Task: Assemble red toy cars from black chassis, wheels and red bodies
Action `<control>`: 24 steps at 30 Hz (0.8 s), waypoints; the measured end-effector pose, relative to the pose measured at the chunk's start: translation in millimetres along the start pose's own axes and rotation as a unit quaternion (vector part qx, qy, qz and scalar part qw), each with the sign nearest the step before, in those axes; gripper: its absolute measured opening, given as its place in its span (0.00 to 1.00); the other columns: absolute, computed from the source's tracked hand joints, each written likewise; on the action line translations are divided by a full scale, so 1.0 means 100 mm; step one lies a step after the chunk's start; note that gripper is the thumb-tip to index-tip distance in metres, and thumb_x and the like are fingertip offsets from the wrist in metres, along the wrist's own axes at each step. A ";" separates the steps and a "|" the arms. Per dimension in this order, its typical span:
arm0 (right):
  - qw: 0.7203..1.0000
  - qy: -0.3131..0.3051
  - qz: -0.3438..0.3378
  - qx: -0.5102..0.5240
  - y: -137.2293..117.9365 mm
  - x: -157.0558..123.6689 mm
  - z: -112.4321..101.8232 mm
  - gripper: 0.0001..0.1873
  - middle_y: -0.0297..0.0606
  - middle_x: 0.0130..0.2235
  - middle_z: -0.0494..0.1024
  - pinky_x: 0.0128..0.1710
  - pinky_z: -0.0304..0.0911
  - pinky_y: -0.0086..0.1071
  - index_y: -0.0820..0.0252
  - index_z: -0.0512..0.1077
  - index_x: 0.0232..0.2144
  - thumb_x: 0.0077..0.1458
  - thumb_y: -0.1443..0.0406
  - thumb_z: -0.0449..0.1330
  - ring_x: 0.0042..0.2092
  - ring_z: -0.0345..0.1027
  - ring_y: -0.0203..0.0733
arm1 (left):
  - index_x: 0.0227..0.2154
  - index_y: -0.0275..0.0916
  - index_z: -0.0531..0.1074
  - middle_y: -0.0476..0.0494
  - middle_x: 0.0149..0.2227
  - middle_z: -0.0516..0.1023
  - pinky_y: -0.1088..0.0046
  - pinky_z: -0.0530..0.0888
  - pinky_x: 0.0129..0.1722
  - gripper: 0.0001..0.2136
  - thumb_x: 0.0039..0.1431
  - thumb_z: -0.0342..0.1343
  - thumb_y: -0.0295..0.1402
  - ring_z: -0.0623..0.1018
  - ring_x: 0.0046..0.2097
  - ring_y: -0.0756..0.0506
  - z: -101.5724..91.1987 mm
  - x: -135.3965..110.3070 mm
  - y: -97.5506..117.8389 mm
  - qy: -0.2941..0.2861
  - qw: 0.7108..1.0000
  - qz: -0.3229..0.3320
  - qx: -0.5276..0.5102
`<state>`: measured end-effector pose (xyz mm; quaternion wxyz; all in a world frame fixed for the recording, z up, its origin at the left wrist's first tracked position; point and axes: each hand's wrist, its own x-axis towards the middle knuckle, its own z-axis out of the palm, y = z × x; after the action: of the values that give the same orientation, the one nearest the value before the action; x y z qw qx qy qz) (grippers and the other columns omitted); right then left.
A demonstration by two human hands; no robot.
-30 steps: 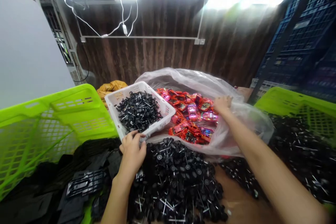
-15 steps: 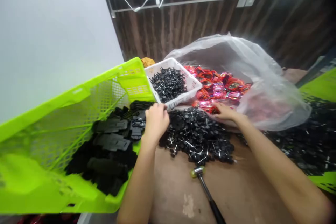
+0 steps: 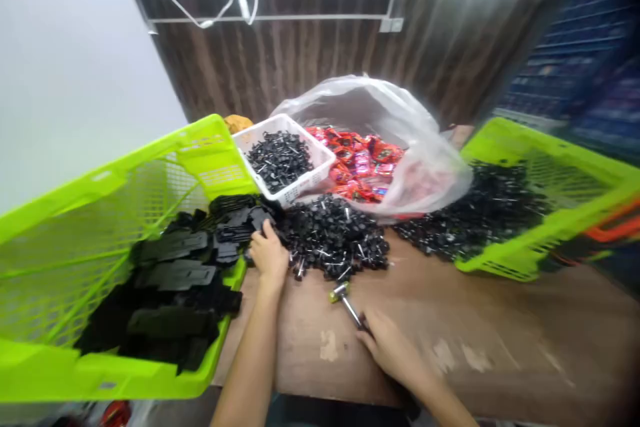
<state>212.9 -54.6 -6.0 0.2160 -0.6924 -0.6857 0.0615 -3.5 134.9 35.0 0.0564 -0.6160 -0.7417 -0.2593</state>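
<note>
My left hand [image 3: 269, 255] rests at the edge of a tipped lime-green crate [image 3: 150, 180], its fingers curled on the flat black plastic parts [image 3: 200, 260] that spill from it. Just to its right lies a heap of small black wheels on metal axles [image 3: 333, 240]. My right hand [image 3: 393, 347] is low on the brown table, its fingers closed round the dark handle of a small hammer [image 3: 346, 300] whose yellow-tipped head points toward the heap. The view is blurred by motion.
A white basket of wheels [image 3: 283, 157] stands behind the heap. Beside it a clear plastic bag [image 3: 400, 120] holds red and pink toy pieces [image 3: 363, 160]. A second green crate [image 3: 545, 213] with more wheels lies at the right. Brown table [image 3: 500, 340] in front.
My right hand has come back from the bag's mouth to the hammer handle near the table's front. My left hand has slid from the white basket to the black parts. The camera has panned right.
</note>
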 end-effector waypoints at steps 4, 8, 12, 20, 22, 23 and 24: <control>0.992 0.015 0.101 -0.076 0.63 0.67 -0.49 0.15 0.44 0.39 0.77 0.41 0.64 0.34 0.57 0.71 0.37 0.58 0.70 0.45 0.41 0.71 0.44 | 0.57 0.32 0.59 0.31 0.45 0.70 0.60 0.69 0.46 0.27 0.51 0.49 0.23 0.73 0.46 0.36 -0.07 0.13 -0.14 0.070 0.989 0.032 -0.126; 0.963 0.050 0.208 -0.162 1.31 1.21 -0.72 0.16 0.59 0.45 0.72 0.45 0.59 0.40 0.72 0.70 0.41 0.53 0.75 0.47 0.49 0.65 0.53 | 0.45 0.35 0.69 0.36 0.44 0.74 0.59 0.67 0.52 0.16 0.53 0.52 0.32 0.73 0.48 0.37 -0.22 0.08 -0.17 0.126 0.947 0.008 -0.297; 0.953 0.050 0.215 -0.207 1.55 1.27 -0.57 0.16 0.60 0.46 0.70 0.47 0.56 0.38 0.75 0.70 0.42 0.51 0.75 0.50 0.49 0.62 0.52 | 0.37 0.37 0.68 0.43 0.36 0.76 0.63 0.74 0.43 0.15 0.48 0.59 0.39 0.77 0.38 0.43 -0.35 -0.32 0.01 -0.004 0.827 -0.098 -0.553; 0.964 0.005 0.153 -0.217 1.54 0.96 -0.51 0.14 0.57 0.41 0.73 0.46 0.51 0.42 0.70 0.71 0.38 0.49 0.67 0.54 0.46 0.61 0.54 | 0.35 0.39 0.64 0.52 0.26 0.72 0.73 0.74 0.22 0.15 0.45 0.61 0.34 0.73 0.21 0.51 -0.36 -1.18 0.62 -0.382 0.649 -0.156 -0.639; 0.968 -0.003 0.147 -0.204 1.54 0.90 -0.51 0.13 0.52 0.39 0.75 0.45 0.51 0.41 0.67 0.71 0.35 0.48 0.64 0.55 0.45 0.62 0.53 | 0.32 0.37 0.66 0.52 0.25 0.72 0.72 0.74 0.22 0.13 0.43 0.62 0.33 0.73 0.22 0.51 -0.30 -1.28 0.72 -0.413 0.650 -0.125 -0.625; 0.970 -0.004 0.147 -0.195 1.54 0.87 -0.51 0.13 0.50 0.39 0.75 0.44 0.51 0.40 0.65 0.71 0.35 0.48 0.62 0.55 0.44 0.62 0.52 | 0.31 0.36 0.67 0.51 0.24 0.72 0.72 0.74 0.23 0.12 0.43 0.62 0.33 0.73 0.22 0.50 -0.26 -1.32 0.76 -0.425 0.651 -0.112 -0.619; 0.971 -0.001 0.149 -0.187 1.55 0.85 -0.50 0.14 0.48 0.39 0.75 0.43 0.52 0.40 0.64 0.71 0.36 0.49 0.61 0.55 0.44 0.63 0.51 | 0.30 0.36 0.68 0.51 0.24 0.72 0.72 0.74 0.23 0.11 0.43 0.62 0.32 0.73 0.23 0.50 -0.21 -1.35 0.79 -0.432 0.656 -0.098 -0.611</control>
<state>379.0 22.7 -2.4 0.0706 -0.8149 -0.5741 -0.0354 97.4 13.9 23.7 -0.6853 -0.4774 -0.4129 -0.3633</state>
